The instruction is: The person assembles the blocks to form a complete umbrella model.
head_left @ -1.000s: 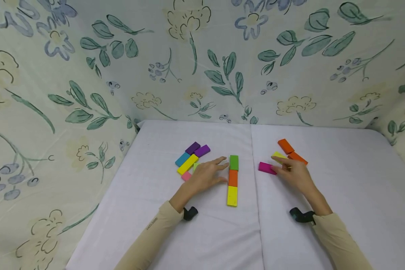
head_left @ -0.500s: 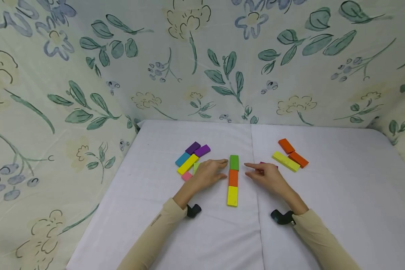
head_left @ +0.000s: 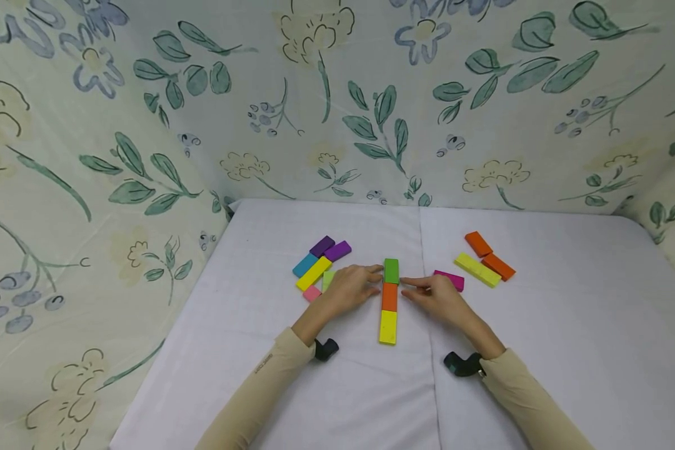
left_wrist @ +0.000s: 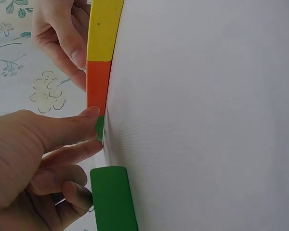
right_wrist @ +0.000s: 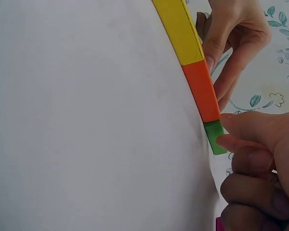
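A green block [head_left: 391, 270], an orange block [head_left: 390, 297] and a yellow block [head_left: 388, 327] lie end to end in one straight row in the head view. My left hand [head_left: 347, 292] is at the row's left side, its index fingertip right at the green block's edge and the thumb lower, by the orange one. From the right side, my right hand [head_left: 445, 301] points index finger and thumb at the row near the green and orange joint. Its other fingers are folded in the right wrist view. Neither hand grips a block.
Left of the row lie a purple block [head_left: 337, 251], a dark purple block [head_left: 322, 245], a blue block [head_left: 305, 265], a long yellow block [head_left: 314, 274], a pink block [head_left: 312, 294] and a partly hidden light green block [head_left: 327, 279]. Rightward are magenta [head_left: 452, 280], yellow [head_left: 477, 270] and two orange blocks [head_left: 498, 267].
My right hand has left the loose magenta and yellow blocks and moved left to the row's right side. The left hand has shifted slightly, staying beside the row.
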A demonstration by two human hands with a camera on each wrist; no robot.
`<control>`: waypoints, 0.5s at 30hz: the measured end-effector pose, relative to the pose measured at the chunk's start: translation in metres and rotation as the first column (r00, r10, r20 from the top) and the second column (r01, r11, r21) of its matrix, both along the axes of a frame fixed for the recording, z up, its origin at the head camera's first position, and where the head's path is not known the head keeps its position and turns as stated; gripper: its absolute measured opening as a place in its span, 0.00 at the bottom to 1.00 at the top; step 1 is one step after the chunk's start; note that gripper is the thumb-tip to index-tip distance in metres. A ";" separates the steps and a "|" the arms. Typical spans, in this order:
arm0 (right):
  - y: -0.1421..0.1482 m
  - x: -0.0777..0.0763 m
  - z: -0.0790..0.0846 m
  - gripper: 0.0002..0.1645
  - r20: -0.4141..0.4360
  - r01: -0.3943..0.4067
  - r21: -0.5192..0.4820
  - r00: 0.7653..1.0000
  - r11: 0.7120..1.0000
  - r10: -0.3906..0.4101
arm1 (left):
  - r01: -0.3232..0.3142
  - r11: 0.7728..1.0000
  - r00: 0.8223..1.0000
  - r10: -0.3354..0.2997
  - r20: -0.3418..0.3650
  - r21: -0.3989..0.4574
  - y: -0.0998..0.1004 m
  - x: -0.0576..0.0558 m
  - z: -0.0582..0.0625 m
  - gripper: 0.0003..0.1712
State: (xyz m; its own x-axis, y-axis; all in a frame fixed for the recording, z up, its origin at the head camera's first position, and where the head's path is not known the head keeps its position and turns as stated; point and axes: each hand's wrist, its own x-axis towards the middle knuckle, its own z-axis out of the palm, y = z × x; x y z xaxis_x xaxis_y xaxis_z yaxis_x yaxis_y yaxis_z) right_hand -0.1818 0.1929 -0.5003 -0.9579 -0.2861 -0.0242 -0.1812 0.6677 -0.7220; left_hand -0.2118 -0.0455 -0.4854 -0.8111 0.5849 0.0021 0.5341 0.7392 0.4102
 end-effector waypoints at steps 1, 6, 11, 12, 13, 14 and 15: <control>0.001 0.000 0.000 0.22 -0.001 0.000 0.001 1.000 1.000 0.000 | -0.003 1.000 1.000 0.003 0.002 0.004 0.000 0.000 0.000 0.21; 0.007 0.002 -0.001 0.22 0.000 0.013 -0.002 1.000 1.000 -0.013 | -0.012 1.000 1.000 0.012 0.011 0.013 0.001 0.001 0.001 0.22; 0.009 0.004 -0.001 0.23 0.030 0.011 -0.003 0.999 1.000 -0.011 | -0.011 1.000 1.000 0.011 0.010 0.012 0.002 0.000 0.000 0.21; 0.009 0.004 0.000 0.24 0.036 0.006 -0.004 0.999 1.000 -0.006 | -0.011 1.000 1.000 0.011 0.010 0.012 0.002 0.000 0.000 0.21; 0.008 0.004 0.000 0.24 0.038 0.000 -0.002 0.999 1.000 0.001 | -0.011 1.000 1.000 0.011 0.007 0.008 0.002 0.000 0.000 0.21; 0.008 0.004 0.000 0.24 0.043 -0.002 -0.004 0.999 1.000 0.002 | -0.012 1.000 1.000 0.012 0.006 0.007 0.002 0.000 0.000 0.20; 0.008 0.004 0.000 0.25 0.044 -0.009 -0.004 0.999 1.000 0.009 | -0.012 1.000 1.000 0.012 0.004 0.006 0.003 0.000 0.000 0.20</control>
State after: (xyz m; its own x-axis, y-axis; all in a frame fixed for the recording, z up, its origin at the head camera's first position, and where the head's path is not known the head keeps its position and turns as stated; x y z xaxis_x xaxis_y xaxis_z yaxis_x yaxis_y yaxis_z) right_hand -0.1773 0.2004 -0.5006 -0.9533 -0.2950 -0.0653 -0.1551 0.6633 -0.7321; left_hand -0.2117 -0.0428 -0.4852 -0.8178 0.5755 0.0028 0.5240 0.7427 0.4170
